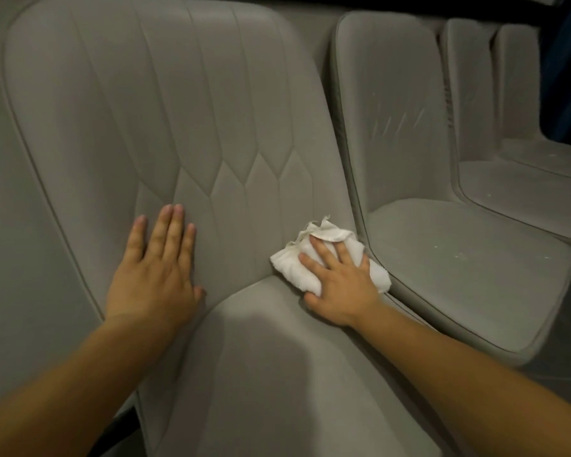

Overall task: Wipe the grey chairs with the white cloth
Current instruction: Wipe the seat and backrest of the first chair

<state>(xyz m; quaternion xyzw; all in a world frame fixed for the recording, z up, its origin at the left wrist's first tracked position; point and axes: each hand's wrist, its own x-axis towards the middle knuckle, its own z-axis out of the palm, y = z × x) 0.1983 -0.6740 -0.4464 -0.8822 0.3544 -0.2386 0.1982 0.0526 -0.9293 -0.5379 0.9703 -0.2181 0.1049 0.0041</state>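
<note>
A grey padded chair (165, 103) with stitched diamond seams fills the head view in front of me. My left hand (155, 272) lies flat and open against the lower part of its backrest, fingers pointing up. My right hand (340, 285) presses a crumpled white cloth (294, 262) into the right corner where the backrest meets the seat (261, 374). The fingers are spread over the cloth and cover most of it.
A second grey chair (459, 268) stands close on the right, its seat speckled with small pale marks. Two more grey chairs (515, 183) follow behind it in a row. A dark gap shows at the far right edge.
</note>
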